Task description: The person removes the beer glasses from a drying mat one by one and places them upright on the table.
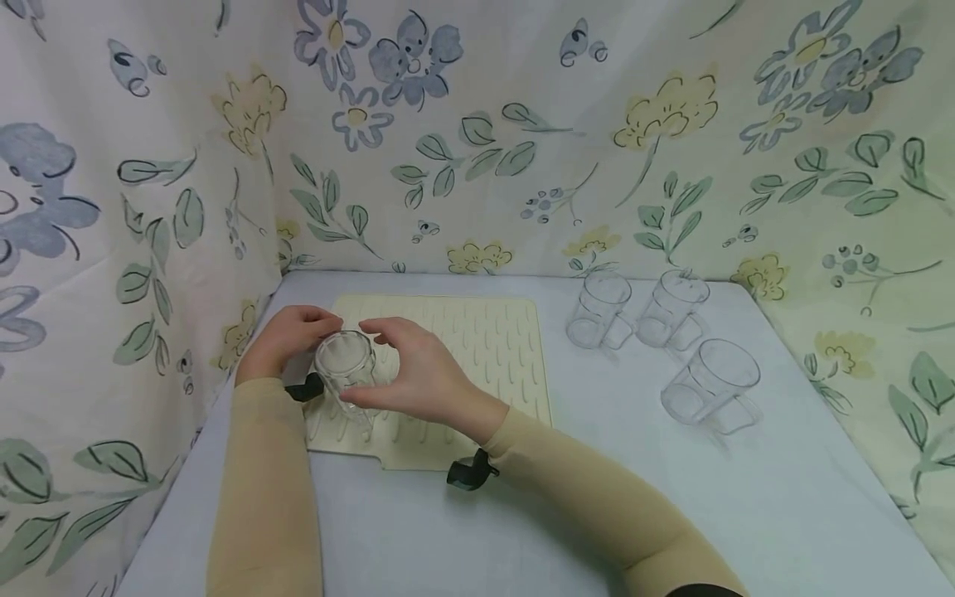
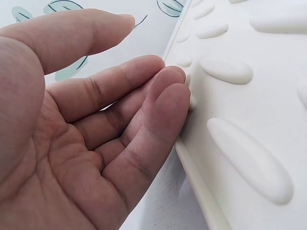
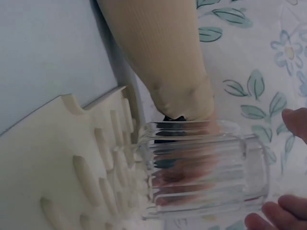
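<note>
A clear glass mug (image 1: 345, 365) stands on the left part of a cream ridged drying mat (image 1: 477, 356), apparently bottom up. In the right wrist view the mug (image 3: 206, 172) shows its ribbed wall. My right hand (image 1: 425, 373) curves around the mug's upper end with thumb and fingers spread; in the right wrist view, fingers (image 3: 283, 213) appear apart from the glass. Behind the mug, my left hand (image 1: 287, 336) is at the mat's left edge. Its loosely bent fingertips (image 2: 168, 105) touch or nearly touch that edge, and nothing is in the palm.
Three more clear glass mugs stand upright on the white table (image 1: 597, 497) at the right: one mug (image 1: 599, 311) and another mug (image 1: 671, 308) at the back, a third mug (image 1: 710, 381) nearer. A flowered curtain (image 1: 507, 191) encloses the back and sides.
</note>
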A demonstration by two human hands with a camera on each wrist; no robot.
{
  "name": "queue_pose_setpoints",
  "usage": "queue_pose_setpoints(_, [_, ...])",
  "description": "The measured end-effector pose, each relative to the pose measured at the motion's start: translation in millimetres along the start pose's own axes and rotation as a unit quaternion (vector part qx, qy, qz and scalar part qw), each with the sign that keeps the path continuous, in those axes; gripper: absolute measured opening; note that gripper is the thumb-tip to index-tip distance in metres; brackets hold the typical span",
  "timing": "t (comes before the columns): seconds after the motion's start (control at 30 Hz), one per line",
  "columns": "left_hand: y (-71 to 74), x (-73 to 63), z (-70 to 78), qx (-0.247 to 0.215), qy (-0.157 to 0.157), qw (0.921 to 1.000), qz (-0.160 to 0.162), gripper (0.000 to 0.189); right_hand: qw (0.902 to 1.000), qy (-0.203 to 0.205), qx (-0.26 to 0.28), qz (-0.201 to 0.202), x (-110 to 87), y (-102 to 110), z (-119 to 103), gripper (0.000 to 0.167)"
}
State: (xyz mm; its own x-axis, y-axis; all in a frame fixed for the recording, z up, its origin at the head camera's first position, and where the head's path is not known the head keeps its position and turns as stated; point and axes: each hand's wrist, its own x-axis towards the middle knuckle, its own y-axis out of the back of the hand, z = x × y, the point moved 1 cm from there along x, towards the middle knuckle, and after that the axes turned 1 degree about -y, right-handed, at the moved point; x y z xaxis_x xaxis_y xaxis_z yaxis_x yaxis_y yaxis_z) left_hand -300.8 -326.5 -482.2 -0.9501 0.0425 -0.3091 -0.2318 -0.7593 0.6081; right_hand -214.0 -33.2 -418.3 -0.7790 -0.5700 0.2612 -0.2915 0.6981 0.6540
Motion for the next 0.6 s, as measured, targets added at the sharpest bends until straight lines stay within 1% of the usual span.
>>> queue_pose_setpoints(0.27, [-2.8, 0.6, -0.3, -0.002, 0.0, 1.0, -0.001, 0.06, 0.9998, -0.018, -0.002, -0.003, 5.8, -10.5, 13.9, 0.088])
queue_pose_setpoints(0.6, [-2.0, 1.5, -0.8, 0.003, -0.004, 1.0, 0.004, 0.062, 0.9986, -0.033, 0.034, -0.022, 15.3, -22.9, 25.6, 0.087])
